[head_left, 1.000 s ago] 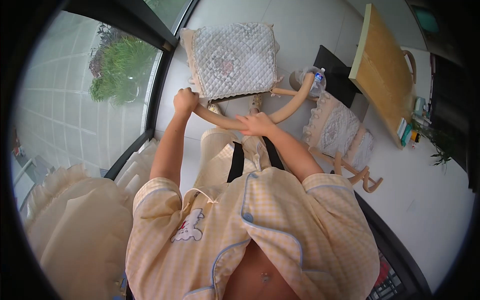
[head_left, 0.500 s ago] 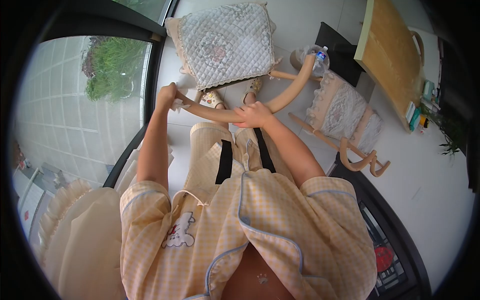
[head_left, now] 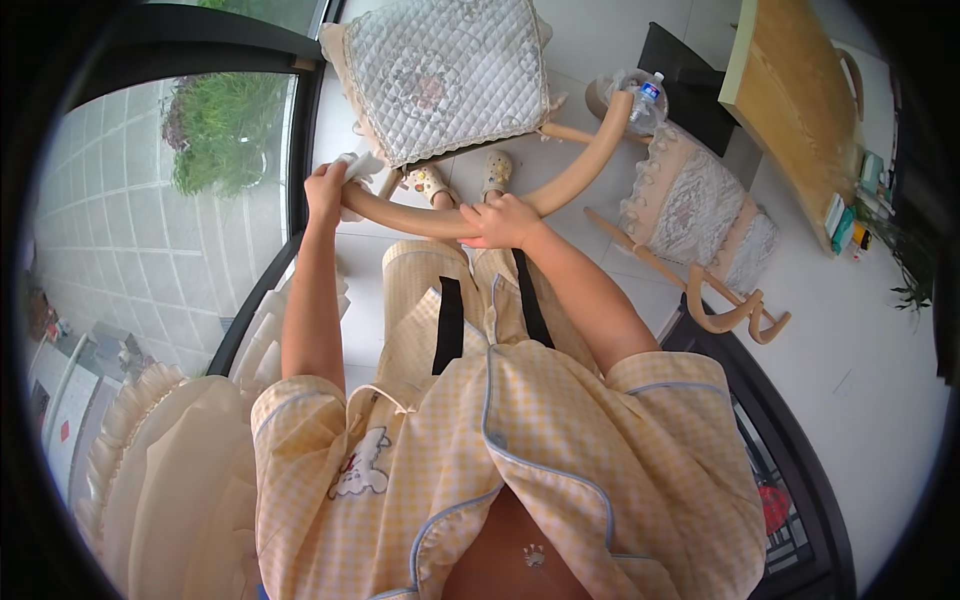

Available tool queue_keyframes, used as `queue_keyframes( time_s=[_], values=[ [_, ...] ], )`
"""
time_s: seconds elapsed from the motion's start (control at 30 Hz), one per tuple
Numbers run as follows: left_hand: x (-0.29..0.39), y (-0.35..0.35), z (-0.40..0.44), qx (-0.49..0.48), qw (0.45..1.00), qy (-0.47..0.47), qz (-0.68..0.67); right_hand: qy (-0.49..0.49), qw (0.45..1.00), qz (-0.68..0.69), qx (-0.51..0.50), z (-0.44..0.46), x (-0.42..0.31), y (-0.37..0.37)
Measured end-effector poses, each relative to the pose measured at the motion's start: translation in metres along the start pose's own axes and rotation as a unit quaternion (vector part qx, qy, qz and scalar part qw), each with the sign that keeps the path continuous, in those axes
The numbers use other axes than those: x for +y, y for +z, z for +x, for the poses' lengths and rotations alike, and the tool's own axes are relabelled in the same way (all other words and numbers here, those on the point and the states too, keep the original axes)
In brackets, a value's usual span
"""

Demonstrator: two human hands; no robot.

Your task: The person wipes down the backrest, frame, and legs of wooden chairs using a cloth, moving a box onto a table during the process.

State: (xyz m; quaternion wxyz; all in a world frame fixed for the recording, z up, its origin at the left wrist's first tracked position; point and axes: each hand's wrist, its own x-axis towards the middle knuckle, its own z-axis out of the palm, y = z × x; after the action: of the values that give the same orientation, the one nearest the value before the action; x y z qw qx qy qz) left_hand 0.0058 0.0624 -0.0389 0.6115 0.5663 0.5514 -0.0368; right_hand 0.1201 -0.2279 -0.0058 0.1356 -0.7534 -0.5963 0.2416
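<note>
White tissue (head_left: pixel 364 166) has shifted upward beside left fingers (head_left: pixel 331 175) at curved rail (head_left: pixel 412 219).

Bottle (head_left: pixel 646 97): clear, blue label, at the bin (head_left: pixel 597 97); whether inside it is unclear
Desk (head_left: pixel 785 120): pale wood top, small packs (head_left: pixel 843 230) at its edge
Right-hand chair (head_left: pixel 690 195): quilted, ruffled cover, curved wooden parts
Greenery (head_left: pixel 228 130): outdoors, beside grey paving (head_left: pixel 160 250)
Fabric (head_left: pixel 190 460): cream, ruffled edge, lower left
Red thing (head_left: pixel 773 508): within a dark frame (head_left: pixel 822 520)
Floor (head_left: pixel 600 35): pale tiles
</note>
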Motion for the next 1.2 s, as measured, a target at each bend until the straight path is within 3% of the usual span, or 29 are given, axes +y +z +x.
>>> queue_keyframes(
  time_s=[0.03,0.07,0.17,0.33,0.43,0.47,0.53,0.63,0.67,0.7,0.73,0.77,0.8,0.93,1.03,1.07,1.13,1.2],
  values=[
    [0.005,0.001,0.003,0.055,0.983,0.028,0.171,-0.001,1.0,0.002,-0.002,0.0,-0.001,-0.001],
    [0.007,0.002,0.0,0.056,0.983,0.023,0.171,-0.008,1.0,-0.009,0.015,-0.001,-0.002,-0.003],
    [0.036,0.014,-0.013,0.096,0.889,0.051,0.446,-0.018,0.999,-0.023,0.028,0.002,-0.002,-0.01],
    [0.042,0.028,-0.035,0.126,0.856,0.071,0.496,-0.02,0.999,-0.021,0.018,0.003,-0.001,-0.011],
    [0.021,0.033,-0.046,0.195,0.819,0.307,0.444,-0.015,1.0,-0.013,0.012,0.0,-0.003,-0.008],
    [0.012,0.037,-0.048,0.202,0.754,0.367,0.506,-0.012,1.0,-0.004,0.003,0.002,-0.003,-0.01],
    [-0.005,0.06,-0.076,0.197,0.752,0.375,0.504,-0.014,1.0,0.006,-0.001,0.005,-0.002,-0.015],
    [-0.024,0.094,-0.115,0.126,0.805,0.393,0.425,-0.011,0.999,0.011,-0.036,0.008,-0.005,-0.027],
    [-0.028,0.104,-0.125,0.105,0.819,0.4,0.397,-0.007,0.995,0.017,-0.094,0.011,-0.006,-0.037],
    [-0.026,0.115,-0.136,0.085,0.853,0.383,0.345,-0.003,0.988,0.024,-0.152,0.012,-0.006,-0.043],
    [-0.02,0.126,-0.148,0.066,0.882,0.365,0.29,-0.004,0.989,0.023,-0.149,0.014,-0.003,-0.037],
    [-0.013,0.133,-0.16,-0.014,0.94,0.25,0.233,0.001,0.985,0.031,-0.171,0.017,0.0,-0.027],
    [-0.019,0.15,-0.17,0.011,0.954,0.28,0.106,0.006,0.98,0.04,-0.194,0.017,0.002,-0.022],
    [-0.025,0.173,-0.187,0.049,0.915,0.369,0.158,0.025,0.991,0.086,-0.101,0.007,0.007,-0.014],
    [-0.025,0.156,-0.176,0.01,0.85,0.463,0.251,0.005,0.988,0.057,-0.144,0.011,0.008,-0.02],
    [-0.023,0.151,-0.173,0.018,0.847,0.468,0.251,0.004,0.985,0.073,-0.157,0.012,0.008,-0.026],
    [-0.026,0.142,-0.164,-0.028,0.889,0.391,0.236,-0.004,0.982,0.093,-0.165,0.009,0.008,-0.051],
    [-0.025,0.133,-0.157,0.021,0.848,0.458,0.266,-0.007,0.979,0.108,-0.172,0.002,0.02,-0.071]
  ],
)
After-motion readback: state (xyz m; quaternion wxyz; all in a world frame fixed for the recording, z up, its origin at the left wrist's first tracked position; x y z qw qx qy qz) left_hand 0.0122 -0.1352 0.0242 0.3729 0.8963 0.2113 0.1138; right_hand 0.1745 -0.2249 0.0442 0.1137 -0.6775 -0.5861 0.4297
